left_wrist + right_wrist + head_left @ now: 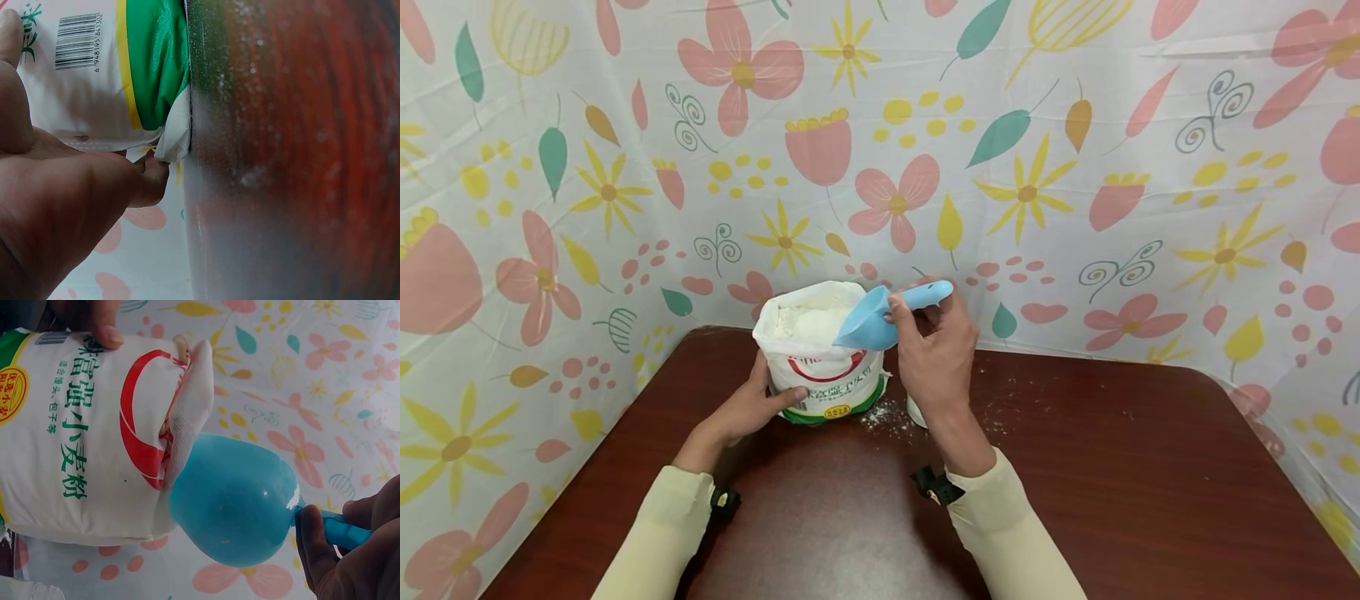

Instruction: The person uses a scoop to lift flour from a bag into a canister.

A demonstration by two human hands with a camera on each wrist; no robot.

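An open white flour bag (827, 367) with a green base stands on the table, flour (820, 323) showing inside its folded-down rim. My left hand (747, 410) holds the bag's left side, thumb on the printed front; in the left wrist view its other fingers go behind the bag near the bottom corner. A light blue scoop (868, 323) is in my right hand (936, 358), gripped by its handle. Its bowl tilts down over the bag's right rim, tip towards the flour. In the right wrist view the underside of the scoop (240, 500) hides part of the bag's mouth.
Partly hidden behind my right wrist, a small whitish container (916, 413) stands right of the bag. Spilled flour (891, 419) is scattered around it on the dark red-brown table (1112, 483). A flower-printed cloth (1045, 192) hangs behind and at the sides.
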